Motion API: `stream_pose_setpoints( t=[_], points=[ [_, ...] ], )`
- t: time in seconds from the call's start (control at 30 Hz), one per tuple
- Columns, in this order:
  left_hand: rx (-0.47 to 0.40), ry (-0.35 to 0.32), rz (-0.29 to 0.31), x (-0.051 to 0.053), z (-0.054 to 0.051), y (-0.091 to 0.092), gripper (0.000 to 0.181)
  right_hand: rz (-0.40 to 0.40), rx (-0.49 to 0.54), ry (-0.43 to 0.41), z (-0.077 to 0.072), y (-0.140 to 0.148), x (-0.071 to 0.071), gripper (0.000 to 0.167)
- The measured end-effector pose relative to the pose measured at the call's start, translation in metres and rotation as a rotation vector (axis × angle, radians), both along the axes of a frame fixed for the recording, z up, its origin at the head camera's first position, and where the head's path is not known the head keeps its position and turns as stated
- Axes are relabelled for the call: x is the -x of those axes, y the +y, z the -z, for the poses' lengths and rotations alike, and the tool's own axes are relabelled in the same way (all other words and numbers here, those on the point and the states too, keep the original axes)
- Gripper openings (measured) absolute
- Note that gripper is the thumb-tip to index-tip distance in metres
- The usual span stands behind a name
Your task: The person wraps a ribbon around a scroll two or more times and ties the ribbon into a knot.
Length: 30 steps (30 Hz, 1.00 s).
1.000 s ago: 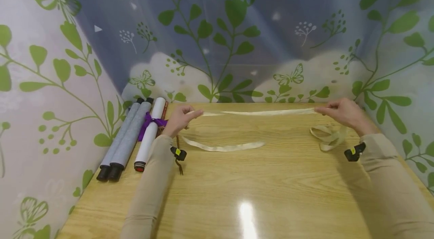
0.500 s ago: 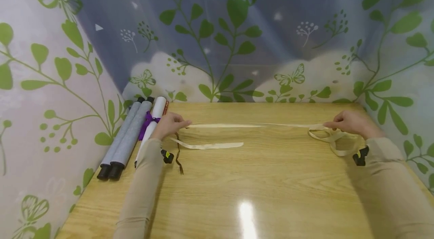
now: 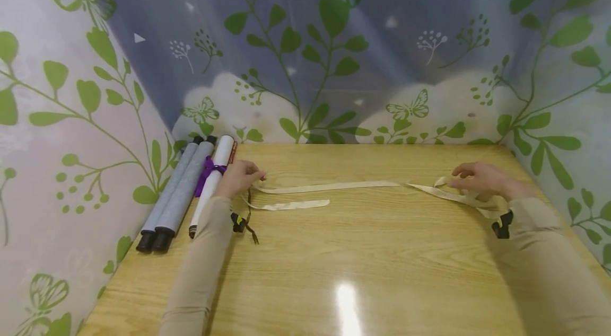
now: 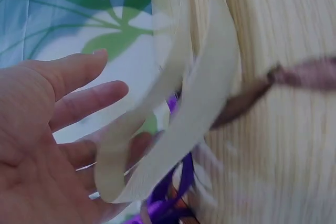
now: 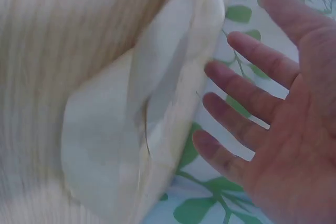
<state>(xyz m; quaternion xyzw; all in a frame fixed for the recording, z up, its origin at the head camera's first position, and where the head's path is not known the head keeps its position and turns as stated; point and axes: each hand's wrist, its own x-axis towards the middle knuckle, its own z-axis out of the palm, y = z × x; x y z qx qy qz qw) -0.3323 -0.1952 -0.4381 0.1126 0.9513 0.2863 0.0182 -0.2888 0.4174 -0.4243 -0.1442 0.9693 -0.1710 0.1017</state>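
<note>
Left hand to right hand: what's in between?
Cream ribbon: one long strand runs over the wood-grain tabletop between left hand and right hand, with a shorter ribbon end on the near side. Head view shows it.

No longer pinches the ribbon [image 3: 334, 186] taut as a second ago; lets go with the left hand [image 3: 237, 177] and the right hand [image 3: 487, 179], leaving it slack and twisted, with the loose end [image 3: 307, 204] shifted further left.

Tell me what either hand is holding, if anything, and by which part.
Nothing is held: the left hand and right hand both have their fingers apart, and the ribbon runs slack between them.
</note>
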Motion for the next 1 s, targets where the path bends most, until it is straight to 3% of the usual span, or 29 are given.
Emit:
stream_pose_setpoints(
  t=[0.17,0.27,0.4,0.5,0.6,0.73,0.83,1.0],
  points=[
    [0.121,0.115,0.033,-0.006,0.0,0.021,0.027,-0.075,0.033,0.002,0.014,-0.015,-0.002,0.072],
    [0.136,0.088,0.151,-0.008,0.002,0.039,0.027,-0.125,0.061,0.036,0.024,-0.021,-0.003,0.071],
    [0.185,0.042,0.336,-0.011,0.01,0.06,0.024,-0.165,0.057,0.106,0.033,-0.026,-0.001,0.052],
    [0.253,0.065,0.38,-0.012,0.019,0.068,0.015,-0.165,0.047,0.1,0.032,-0.028,0.002,0.036],
    [0.285,0.067,0.391,-0.013,0.022,0.066,0.009,-0.151,0.038,0.079,0.032,-0.026,0.003,0.029],
    [0.272,0.048,0.391,-0.013,0.017,0.057,0.015,-0.119,0.029,0.08,0.034,-0.015,0.004,0.029],
    [0.272,0.022,0.351,-0.012,0.013,0.047,0.016,-0.091,0.024,0.093,0.035,-0.006,0.003,0.03],
    [0.28,0.004,0.305,-0.011,0.013,0.032,0.014,-0.063,-0.006,0.11,0.033,0.01,-0.002,0.016]
  ],
)
